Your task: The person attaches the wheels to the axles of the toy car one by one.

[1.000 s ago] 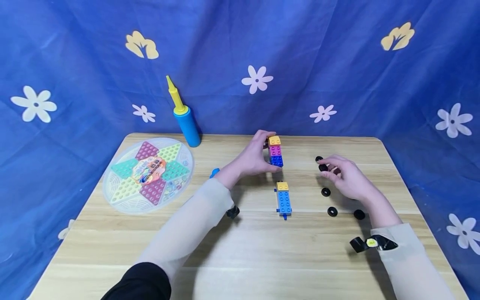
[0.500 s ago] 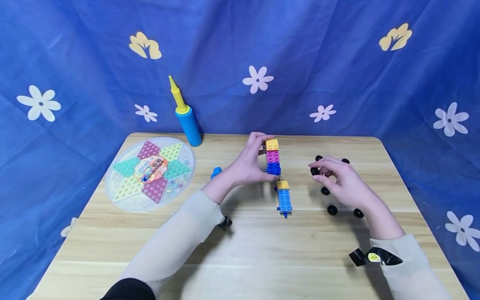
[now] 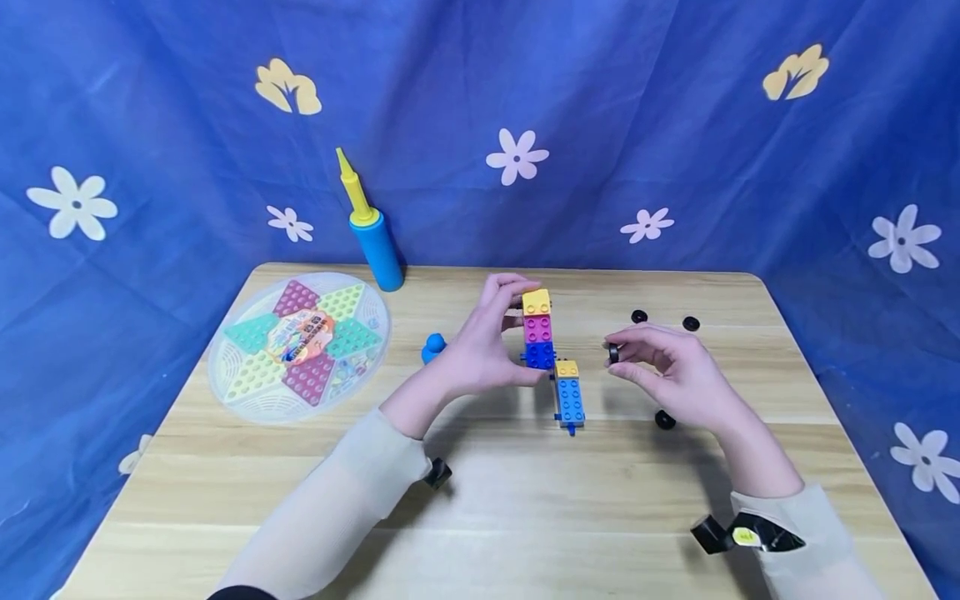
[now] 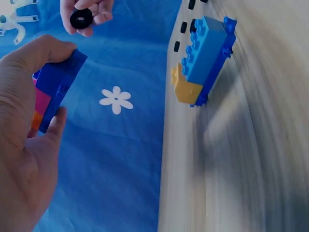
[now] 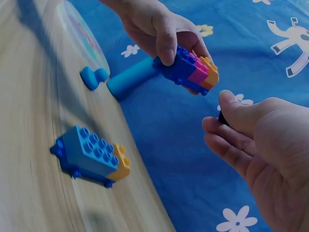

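Holding a stacked block of yellow, pink and blue plastic studded bricks (image 3: 537, 329) above the wooden desk (image 3: 495, 500), the left hand (image 3: 480, 350) has its fingers curled round the stack's sides, thumb on the blue end. The stack hangs just beside and above a blue studded brick chassis with a yellow brick at one end (image 3: 567, 393), which lies flat on the desk. The right hand (image 3: 671, 375) pinches a small black plastic wheel (image 3: 613, 353) between thumb and fingertips, near the stack, not touching it.

Risks, as I judge them:
- Wheel is small and held only at the fingertips; a misaligned push onto an axle peg could pop it out and send it rolling off the desk.
- Stack is gripped at the sides only; side load from pressing the wheel could split the brick joints.
- Loose black wheels (image 3: 664, 419) lie under the right forearm; the sleeve could sweep them.
- Chassis below could get nudged.

Further out: blue-and-yellow hand pump (image 3: 369, 229), round star-pattern game board (image 3: 297, 346).
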Demonstrator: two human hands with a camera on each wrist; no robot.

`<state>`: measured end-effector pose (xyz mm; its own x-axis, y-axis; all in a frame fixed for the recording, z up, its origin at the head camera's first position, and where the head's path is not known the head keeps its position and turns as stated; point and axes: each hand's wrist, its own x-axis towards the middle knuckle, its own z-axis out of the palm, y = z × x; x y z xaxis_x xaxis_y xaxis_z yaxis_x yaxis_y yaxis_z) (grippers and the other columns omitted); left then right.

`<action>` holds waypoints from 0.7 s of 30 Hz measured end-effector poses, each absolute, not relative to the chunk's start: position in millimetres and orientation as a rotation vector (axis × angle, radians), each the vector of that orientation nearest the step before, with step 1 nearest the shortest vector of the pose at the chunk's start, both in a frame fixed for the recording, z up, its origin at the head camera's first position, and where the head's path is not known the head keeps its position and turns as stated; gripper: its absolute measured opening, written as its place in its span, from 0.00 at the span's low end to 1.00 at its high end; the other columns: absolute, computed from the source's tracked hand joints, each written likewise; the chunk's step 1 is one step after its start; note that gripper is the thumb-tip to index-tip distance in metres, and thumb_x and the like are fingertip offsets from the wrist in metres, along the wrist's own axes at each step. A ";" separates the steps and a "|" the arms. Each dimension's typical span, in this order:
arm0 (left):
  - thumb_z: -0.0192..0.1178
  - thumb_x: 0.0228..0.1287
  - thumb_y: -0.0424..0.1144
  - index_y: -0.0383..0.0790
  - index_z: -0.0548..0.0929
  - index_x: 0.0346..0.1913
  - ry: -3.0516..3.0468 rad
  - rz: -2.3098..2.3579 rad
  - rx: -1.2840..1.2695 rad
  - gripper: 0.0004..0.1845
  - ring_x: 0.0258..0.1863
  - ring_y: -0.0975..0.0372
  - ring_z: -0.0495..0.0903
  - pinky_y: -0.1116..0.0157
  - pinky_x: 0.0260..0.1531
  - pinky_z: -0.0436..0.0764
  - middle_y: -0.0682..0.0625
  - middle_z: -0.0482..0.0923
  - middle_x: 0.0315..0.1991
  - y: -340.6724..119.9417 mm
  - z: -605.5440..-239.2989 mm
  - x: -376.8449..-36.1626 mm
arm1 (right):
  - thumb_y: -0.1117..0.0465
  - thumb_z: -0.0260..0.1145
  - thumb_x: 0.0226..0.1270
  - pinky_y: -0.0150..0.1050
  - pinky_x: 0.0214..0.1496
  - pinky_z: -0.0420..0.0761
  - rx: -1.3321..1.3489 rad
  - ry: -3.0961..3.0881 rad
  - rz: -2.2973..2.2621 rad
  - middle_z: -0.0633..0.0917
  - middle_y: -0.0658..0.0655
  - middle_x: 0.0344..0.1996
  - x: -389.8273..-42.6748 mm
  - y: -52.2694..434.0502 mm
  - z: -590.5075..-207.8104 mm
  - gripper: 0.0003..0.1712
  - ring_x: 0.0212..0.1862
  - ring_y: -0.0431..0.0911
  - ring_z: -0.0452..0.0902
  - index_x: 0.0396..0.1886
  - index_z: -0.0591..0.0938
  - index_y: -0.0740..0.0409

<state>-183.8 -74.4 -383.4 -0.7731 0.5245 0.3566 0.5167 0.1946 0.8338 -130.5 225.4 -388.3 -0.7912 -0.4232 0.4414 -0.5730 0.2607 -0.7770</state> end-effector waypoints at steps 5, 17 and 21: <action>0.86 0.35 0.22 0.41 0.64 0.79 2.363 1.751 1.113 0.63 0.51 0.57 0.81 0.62 0.52 0.86 0.48 0.64 0.70 -73.6 -379.3 -172.7 | 0.81 0.73 0.63 0.38 0.41 0.89 0.937 -2.333 1.704 0.88 0.61 0.47 -123.3 222.3 -387.4 0.24 0.43 0.50 0.90 0.59 0.85 0.68; 0.88 0.37 0.24 0.41 0.68 0.78 2.301 1.800 1.197 0.60 0.54 0.57 0.82 0.61 0.50 0.87 0.50 0.69 0.70 -75.1 -375.5 -156.1 | 0.88 0.68 0.61 0.44 0.47 0.89 0.989 -2.173 1.986 0.85 0.69 0.50 -116.0 213.4 -386.2 0.24 0.47 0.54 0.90 0.57 0.83 0.76; 0.88 0.38 0.25 0.40 0.67 0.78 2.280 1.814 1.195 0.60 0.54 0.57 0.82 0.61 0.51 0.87 0.52 0.70 0.70 -75.8 -376.1 -153.4 | 0.88 0.69 0.60 0.42 0.45 0.89 0.986 -2.174 1.952 0.86 0.70 0.48 -114.0 210.6 -388.4 0.23 0.44 0.49 0.90 0.55 0.83 0.76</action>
<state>-153.4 -75.8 -376.1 -0.7120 0.5450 0.4428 0.5540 0.0485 0.8311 -114.0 210.6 -388.4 -0.7941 -0.4138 0.4451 -0.4871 -0.0048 -0.8733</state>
